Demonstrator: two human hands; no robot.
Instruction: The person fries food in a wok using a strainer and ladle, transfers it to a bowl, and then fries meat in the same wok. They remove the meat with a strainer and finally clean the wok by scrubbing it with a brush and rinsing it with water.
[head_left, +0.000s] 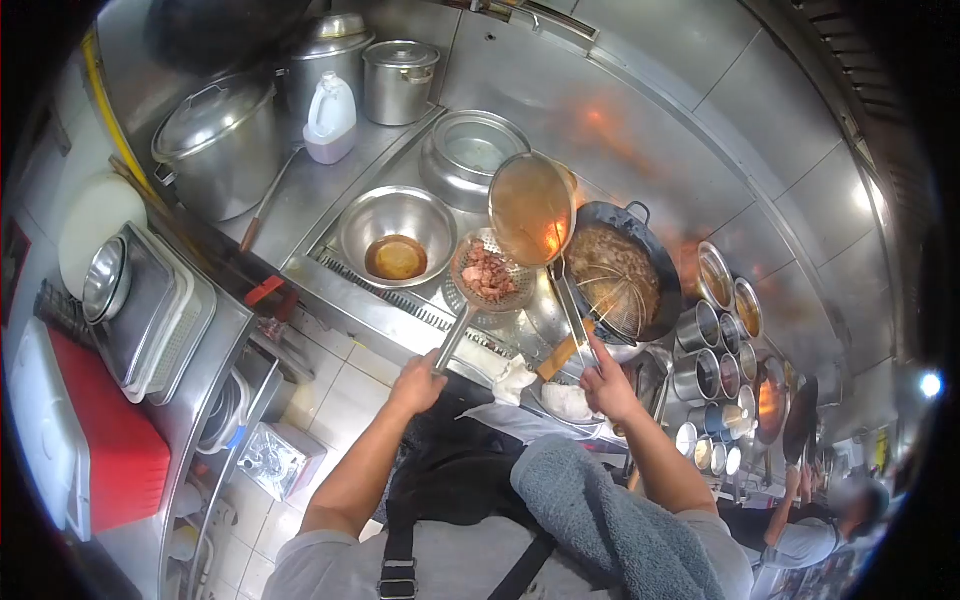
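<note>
My left hand (418,384) is closed around the handle of a perforated strainer ladle (455,338). Pieces of reddish-brown meat (487,276) lie in its bowl, beside the steel mixing bowl (355,225). In my right hand (606,380) is the handle of a long-handled ladle (530,210); its wide round head is raised left of the wok and reflects orange light. The black wok (662,262) holds brown, bubbling liquid. A wire skimmer (612,300) with a wooden handle rests across the wok, just left of my right hand.
A lidded steel pot (478,140) stands behind the mixing bowl. Stockpots (220,145) and a plastic jug (331,122) occupy the back left. Several seasoning tins (697,325) crowd the right side. A red cooler (115,435) sits at left. Another person (808,540) works far right.
</note>
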